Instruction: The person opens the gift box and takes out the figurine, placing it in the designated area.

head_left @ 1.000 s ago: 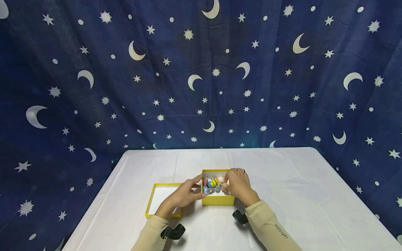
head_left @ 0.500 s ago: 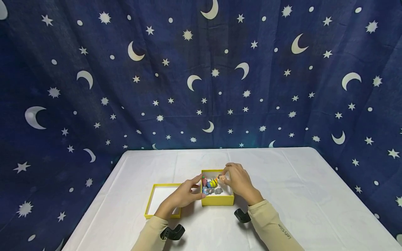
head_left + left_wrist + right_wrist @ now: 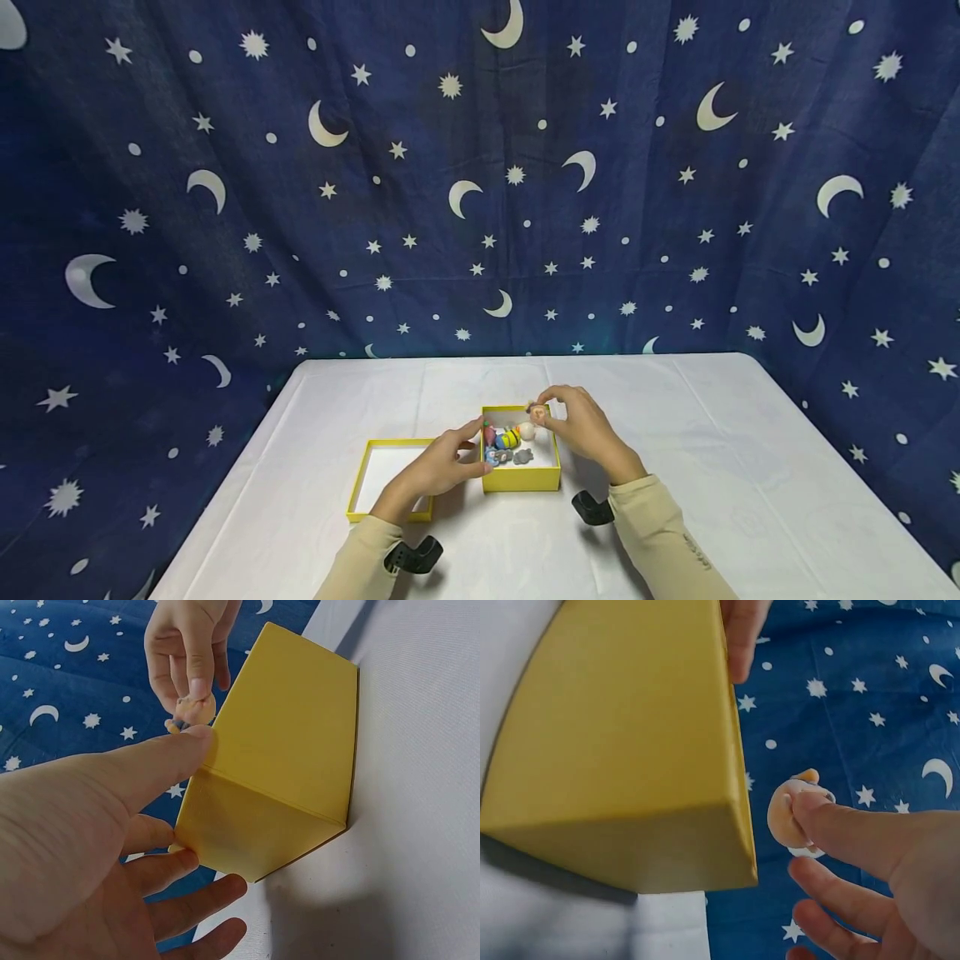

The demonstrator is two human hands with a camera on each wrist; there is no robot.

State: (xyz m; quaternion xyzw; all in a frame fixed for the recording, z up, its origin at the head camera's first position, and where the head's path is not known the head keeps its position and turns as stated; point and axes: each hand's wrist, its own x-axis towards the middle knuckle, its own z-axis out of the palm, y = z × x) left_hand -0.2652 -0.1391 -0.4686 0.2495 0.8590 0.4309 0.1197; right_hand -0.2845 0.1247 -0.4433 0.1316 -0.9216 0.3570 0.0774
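A yellow box (image 3: 521, 479) stands on the table with its white inside facing up. My left hand (image 3: 442, 462) touches its left side, thumb near the front corner and index finger near the back one, the fingers fairly straight. Above the back right rim, my right hand (image 3: 588, 425) pinches a small peach-coloured toy figurine (image 3: 537, 412) between thumb and fingers; the right wrist view shows the figurine (image 3: 782, 817) partly covered by the thumb. Inside the box lie a yellow-and-blue figurine (image 3: 508, 438), a whitish one (image 3: 527, 432), a grey one (image 3: 522, 457) and a blue one (image 3: 491, 456).
Left of the box lies a shallow yellow-rimmed lid (image 3: 390, 440), white side up, partly behind my left forearm. A white cloth covers the table (image 3: 675, 433). Behind it hangs a dark blue curtain (image 3: 420, 317) with moons and stars.
My right hand has gone from inside the right part of the box up to its back right rim, lifting the peach-coloured toy figurine out. The left hand stays in place.
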